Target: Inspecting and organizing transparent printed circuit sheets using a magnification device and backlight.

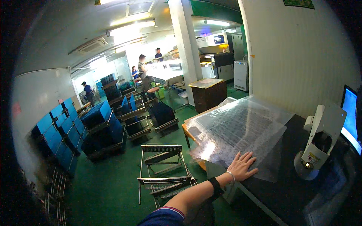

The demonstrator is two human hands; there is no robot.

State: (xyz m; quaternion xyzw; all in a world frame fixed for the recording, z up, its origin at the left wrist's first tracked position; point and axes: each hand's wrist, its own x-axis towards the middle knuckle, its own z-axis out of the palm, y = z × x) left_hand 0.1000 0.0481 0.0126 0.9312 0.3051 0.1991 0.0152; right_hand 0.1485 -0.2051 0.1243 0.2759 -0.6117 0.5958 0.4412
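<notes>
My left hand (241, 166) lies palm down with its fingers spread, on the near edge of some clear plastic film sheets (235, 124). The sheets overlap unevenly, carry fine dark printed patterns and glare brightly at their left side. They rest on a dark-topped table (271, 192) and reach past its left edge. Nothing is gripped in the hand. A bracelet and a black band circle my left wrist. My right hand does not show.
A white desktop device (318, 139) and a lit monitor (351, 116) stand at the right. Metal racks (162, 180) occupy the green floor on the left, before stacks of blue panels (100, 115). A brown cabinet (207, 96) stands beside a pillar. Several people are farther back.
</notes>
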